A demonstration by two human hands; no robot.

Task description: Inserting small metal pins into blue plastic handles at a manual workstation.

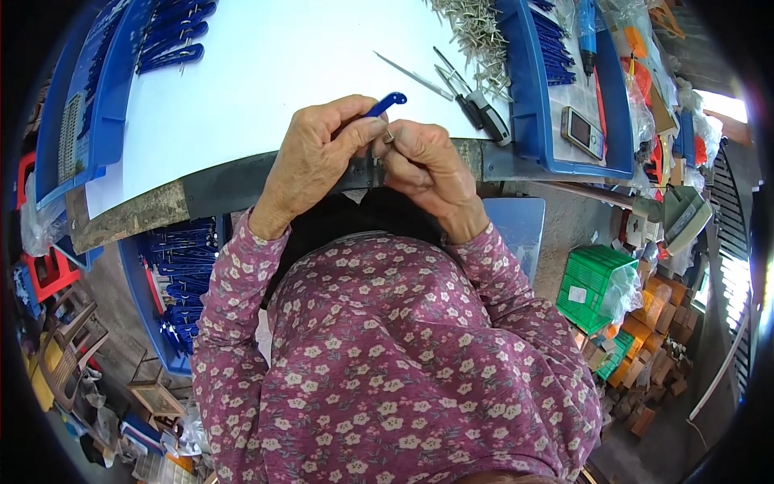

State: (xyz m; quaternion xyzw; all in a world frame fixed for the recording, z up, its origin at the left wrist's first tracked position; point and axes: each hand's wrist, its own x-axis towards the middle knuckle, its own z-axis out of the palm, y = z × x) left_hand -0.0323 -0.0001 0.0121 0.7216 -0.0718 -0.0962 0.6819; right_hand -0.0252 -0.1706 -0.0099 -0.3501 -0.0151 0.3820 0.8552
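Left hand (318, 153) grip pinched on blue plastic handle (385, 103), which juts far-right past the fingertips. Right hand (427, 165) grip pinched on small metal ring (389, 136), just below the handle. Both hands at worktop (266, 73) near edge. Bare white surface beyond; blue trays (528, 89) flank left and right; nails (476, 32) far right.

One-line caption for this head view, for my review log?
Left hand holds a small blue plastic handle while right hand pinches a small metal piece above the white tabletop.
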